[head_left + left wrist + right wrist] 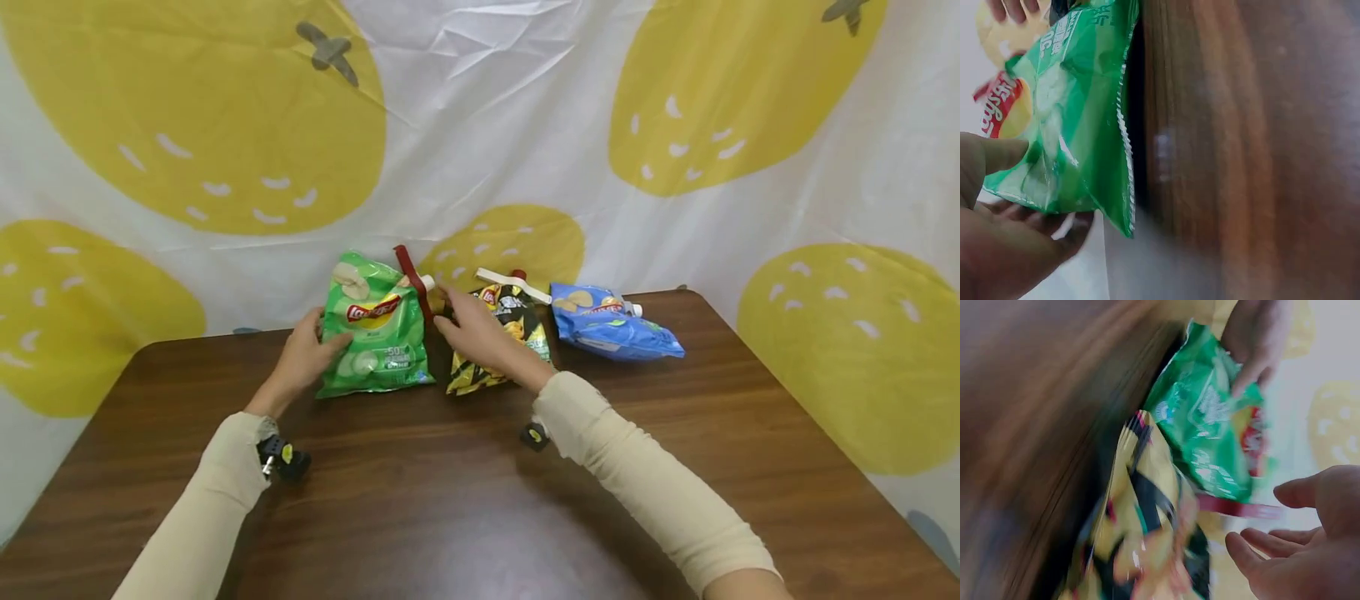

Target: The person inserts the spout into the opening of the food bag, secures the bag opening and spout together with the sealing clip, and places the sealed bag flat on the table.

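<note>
My left hand (302, 360) grips the left edge of a green bag of potato chips (378, 333), thumb on the front and fingers behind. The bag leans upright on the table. Across its upper right corner sits a red bag clip (408, 267) with a white cap (427, 282). Close to that clip is my right hand (480, 332), reaching in front of a black and yellow chip bag (487, 379). In the right wrist view its thumb and fingers (1297, 487) are spread apart beside the red clip (1241, 506), with nothing between them.
A white clip with a red cap (517, 273) is on top of the black and yellow bag. To its right a blue chip bag (615, 325) lies with a white cap (636, 310) at its side. Behind the brown table (420, 500) hangs a yellow-patterned cloth (480, 150).
</note>
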